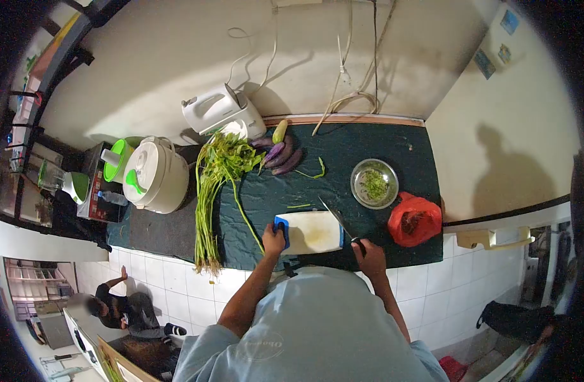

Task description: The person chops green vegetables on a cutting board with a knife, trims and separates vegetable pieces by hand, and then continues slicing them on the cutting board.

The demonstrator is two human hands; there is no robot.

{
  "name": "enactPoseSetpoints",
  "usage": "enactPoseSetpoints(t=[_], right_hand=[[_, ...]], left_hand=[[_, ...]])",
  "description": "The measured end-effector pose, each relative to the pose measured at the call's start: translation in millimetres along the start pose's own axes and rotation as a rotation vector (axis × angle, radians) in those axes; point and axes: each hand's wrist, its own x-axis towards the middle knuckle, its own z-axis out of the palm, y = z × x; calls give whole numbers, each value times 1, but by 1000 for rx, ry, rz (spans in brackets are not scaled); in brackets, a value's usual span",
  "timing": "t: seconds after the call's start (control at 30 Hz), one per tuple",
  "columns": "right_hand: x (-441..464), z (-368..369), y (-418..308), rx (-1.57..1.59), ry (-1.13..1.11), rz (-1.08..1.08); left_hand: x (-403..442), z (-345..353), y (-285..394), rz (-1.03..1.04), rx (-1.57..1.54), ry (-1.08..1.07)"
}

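- You have a white rectangular cutting board [316, 223] with bright blue ends and a yellowish stain.
- Your long pointed knife [334, 216] pairs a silver-grey blade with a black handle.
- Your surface [335, 141] wears a dark green wrinkled covering.
- Your silver round metal bowl [390, 170] contains pale green chopped bits [375, 184].
- You also have a vivid red crumpled plastic bag [425, 215].
- Your long slim eggplants [288, 163] are deep purple; one elongated vegetable [280, 132] is yellow-green.
- Your long-stemmed leafy bunch [206, 191] runs from mid-green leaves through lighter stems to brownish roots.
- Your short-sleeved shirt [330, 318] is pale grey-blue, with a faint round print.
- You see white square floor tiles [200, 291], gridded grey.
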Motion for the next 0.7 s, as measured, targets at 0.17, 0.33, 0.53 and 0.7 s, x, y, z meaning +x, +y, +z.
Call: enactPoseSetpoints(t=[0.17, 0.33, 0.53, 0.7], right_hand=[[-5, 6, 10, -4, 6, 16], [-8, 6, 11, -8, 95, 2], [-19, 11, 25, -29, 77, 55], [-30, -8, 14, -43, -59, 71]], left_hand=[[0, -6, 12, 1, 71, -63], [-21, 4, 52, 262, 588, 77], [18, -3, 99, 332, 344, -249], [51, 14, 105, 569, 521, -312]])
